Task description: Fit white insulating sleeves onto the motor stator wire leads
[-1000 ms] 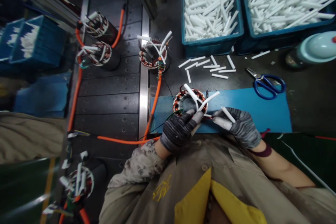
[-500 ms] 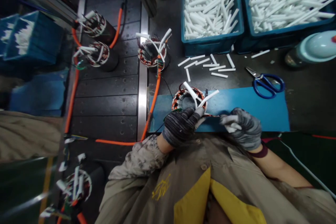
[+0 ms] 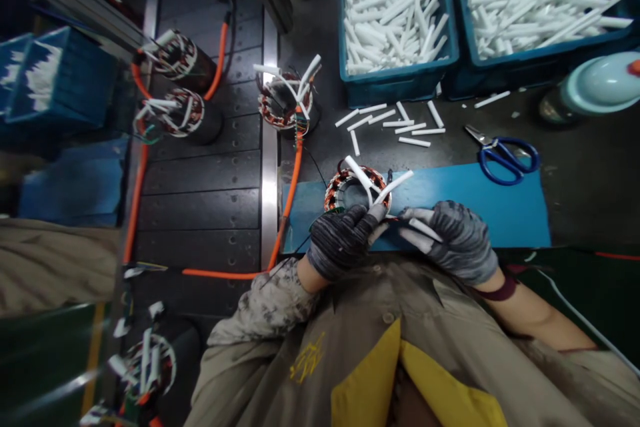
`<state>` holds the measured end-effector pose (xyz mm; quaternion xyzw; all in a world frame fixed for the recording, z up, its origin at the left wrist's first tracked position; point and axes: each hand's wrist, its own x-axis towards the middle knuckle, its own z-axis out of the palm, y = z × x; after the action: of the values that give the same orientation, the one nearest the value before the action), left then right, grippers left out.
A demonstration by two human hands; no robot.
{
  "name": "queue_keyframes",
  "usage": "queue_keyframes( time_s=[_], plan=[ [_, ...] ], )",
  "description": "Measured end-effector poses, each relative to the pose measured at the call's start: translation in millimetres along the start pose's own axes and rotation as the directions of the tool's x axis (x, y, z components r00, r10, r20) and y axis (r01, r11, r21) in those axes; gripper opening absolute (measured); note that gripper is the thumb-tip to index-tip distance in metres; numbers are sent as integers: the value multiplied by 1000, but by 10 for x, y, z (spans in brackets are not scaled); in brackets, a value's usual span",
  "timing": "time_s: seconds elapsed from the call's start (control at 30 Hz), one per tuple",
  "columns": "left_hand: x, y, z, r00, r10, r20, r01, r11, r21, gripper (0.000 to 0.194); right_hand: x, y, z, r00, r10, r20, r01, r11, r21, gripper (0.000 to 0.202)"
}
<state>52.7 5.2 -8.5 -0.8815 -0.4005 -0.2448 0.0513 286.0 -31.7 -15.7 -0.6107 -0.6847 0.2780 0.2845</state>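
a blue mat (image 3: 515,220) lies on the worktop (image 3: 445,157) beside a conveyor (image 3: 200,207); left fingers (image 3: 373,215) pinch wires (image 3: 393,217), right fingers (image 3: 414,240) a tube (image 3: 426,230).

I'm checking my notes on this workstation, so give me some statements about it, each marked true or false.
1. The right hand holds a white tube. True.
2. The scissors lie inside a tub. False: the scissors lie partly on the blue mat.
3. The left hand is at the near edge of a wound ring. True.
4. Both hands are bare. False: both wear grey gloves.
5. Loose tubes lie beyond the mat. True.
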Motion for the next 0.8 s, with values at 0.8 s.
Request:
queue_keyframes(
  time_s=[0.8],
  plan=[
    [37, -61, -4, 987, -70, 146, 86, 990, -108, 31, -3, 83, -11, 953, 304, -11, -245, 786, 568, 36]
  ],
)
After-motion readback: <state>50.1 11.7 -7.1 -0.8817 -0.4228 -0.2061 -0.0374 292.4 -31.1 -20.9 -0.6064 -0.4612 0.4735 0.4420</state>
